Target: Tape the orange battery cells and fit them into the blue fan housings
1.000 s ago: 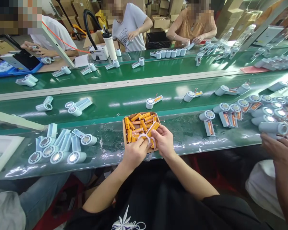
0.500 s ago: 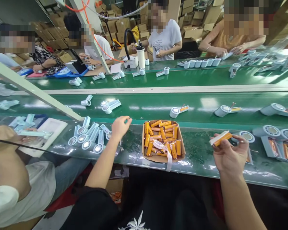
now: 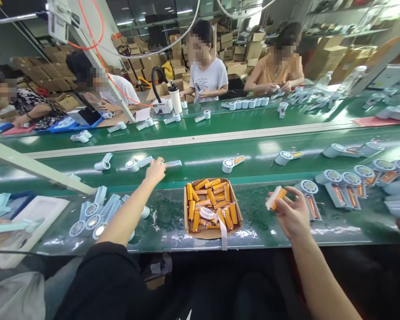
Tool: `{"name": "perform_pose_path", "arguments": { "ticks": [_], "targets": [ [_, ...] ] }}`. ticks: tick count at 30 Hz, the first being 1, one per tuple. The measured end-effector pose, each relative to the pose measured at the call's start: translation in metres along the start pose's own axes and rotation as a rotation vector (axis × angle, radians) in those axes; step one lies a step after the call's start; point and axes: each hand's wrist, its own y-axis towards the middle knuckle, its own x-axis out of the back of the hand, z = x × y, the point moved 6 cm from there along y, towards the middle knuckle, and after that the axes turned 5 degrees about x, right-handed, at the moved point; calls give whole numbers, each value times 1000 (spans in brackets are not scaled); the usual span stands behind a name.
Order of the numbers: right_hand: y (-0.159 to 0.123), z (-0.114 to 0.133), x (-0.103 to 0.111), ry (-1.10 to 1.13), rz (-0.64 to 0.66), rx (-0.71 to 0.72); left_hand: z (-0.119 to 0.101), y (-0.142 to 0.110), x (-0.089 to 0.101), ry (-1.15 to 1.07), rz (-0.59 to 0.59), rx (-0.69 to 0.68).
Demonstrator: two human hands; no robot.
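Observation:
My left hand (image 3: 156, 172) is over the far conveyor, fingers closed round a pale blue handheld fan body (image 3: 174, 164). Its handle sticks out to the right, while its round head is hidden under my hand. Just left of it lies another fan body (image 3: 132, 166). My right hand (image 3: 293, 213), raised over the near bench, pinches an orange battery (image 3: 278, 198) with a white strip along one side. Between my hands sits a cardboard box (image 3: 186, 213) of orange batteries, with a roll of white tape (image 3: 206, 214) on top and its tail hanging over the front.
Several pale blue fans (image 3: 94, 221) stand left of my forearm, and fans with batteries in their handles (image 3: 342, 195) line the bench at right. More fans (image 3: 228, 166) lie on the belt. Across it, several co-workers (image 3: 208, 73) sit. A slanted white post (image 3: 36, 164) crosses at left.
My left hand has reached forward onto the belt and closed on a fan body. My right hand still holds the battery, now turned more upright. The view has shifted, raising the far background.

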Motion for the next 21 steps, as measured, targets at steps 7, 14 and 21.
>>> {"name": "perform_pose_path", "arguments": {
  "ticks": [7,14,21],
  "targets": [
    [70,-28,-138,-255,409,77,-76,27,-48,93,302,-235],
    [88,-74,-239,-777,741,179,-76,38,-37,81,432,-270],
    [85,-91,-278,-1251,996,332,-74,40,-44,43,382,-140]
  ]
}}
